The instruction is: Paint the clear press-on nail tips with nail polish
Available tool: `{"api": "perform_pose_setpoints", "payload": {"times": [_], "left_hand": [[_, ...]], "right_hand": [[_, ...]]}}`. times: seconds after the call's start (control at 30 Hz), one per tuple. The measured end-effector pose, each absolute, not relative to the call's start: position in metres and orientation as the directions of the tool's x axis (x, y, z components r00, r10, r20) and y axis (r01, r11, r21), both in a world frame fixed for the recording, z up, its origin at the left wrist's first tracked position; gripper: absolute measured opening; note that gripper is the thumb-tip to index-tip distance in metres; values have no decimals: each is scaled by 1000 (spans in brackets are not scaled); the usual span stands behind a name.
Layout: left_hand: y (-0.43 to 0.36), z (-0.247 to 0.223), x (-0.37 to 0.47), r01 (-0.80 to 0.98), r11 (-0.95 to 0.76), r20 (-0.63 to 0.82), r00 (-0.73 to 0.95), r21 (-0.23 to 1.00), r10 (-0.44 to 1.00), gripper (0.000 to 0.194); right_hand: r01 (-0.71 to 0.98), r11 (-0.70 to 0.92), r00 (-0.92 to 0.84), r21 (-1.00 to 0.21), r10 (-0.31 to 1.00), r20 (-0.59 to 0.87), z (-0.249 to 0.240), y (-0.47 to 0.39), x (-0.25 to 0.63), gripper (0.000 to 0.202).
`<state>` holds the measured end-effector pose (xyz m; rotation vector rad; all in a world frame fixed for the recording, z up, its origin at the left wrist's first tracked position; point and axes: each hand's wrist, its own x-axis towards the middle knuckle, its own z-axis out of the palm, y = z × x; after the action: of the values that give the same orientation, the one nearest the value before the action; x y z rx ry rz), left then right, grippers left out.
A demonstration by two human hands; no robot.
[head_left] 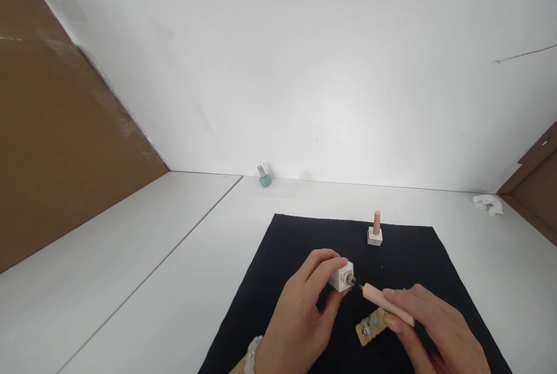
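My left hand (307,310) is closed around a small white square bottle (342,277), tilted so that its open neck faces right. My right hand (435,325) pinches a long pink cap (387,303), whose dark brush points at the bottle's neck; the brush tip is at the opening. Below the cap, a yellowish block (368,330) with small shiny pieces on it lies on the black cloth (319,233), partly hidden by my right fingers. Behind my hands, a second white bottle (375,238) with a pink cap stands upright on the cloth.
A teal bottle (265,180) with a silver cap leans at the back of the white table (209,246), by the white wall. Crumpled white tissue (488,204) lies at the back right. Brown panels (65,130) border the left and right sides.
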<state>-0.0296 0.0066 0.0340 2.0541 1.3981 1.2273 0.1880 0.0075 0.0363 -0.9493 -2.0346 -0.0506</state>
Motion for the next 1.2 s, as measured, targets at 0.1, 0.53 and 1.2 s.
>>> {"api": "perform_pose_setpoints", "payload": {"times": [0.1,0.53,1.2], "left_hand": [[7,35,-29,568,-445,462,124,693,878,35],[7,34,-30,575,-469,485,139,670,864,36],[1,40,-27,377,-422,427,77,824,901,34]], "right_hand": [[641,721,-378,-263,595,709,38,9,189,17],[613,757,-390,-227,540,746,41,16,189,17],[518,606,-270,-604,786,557,43,21,189,25]]}}
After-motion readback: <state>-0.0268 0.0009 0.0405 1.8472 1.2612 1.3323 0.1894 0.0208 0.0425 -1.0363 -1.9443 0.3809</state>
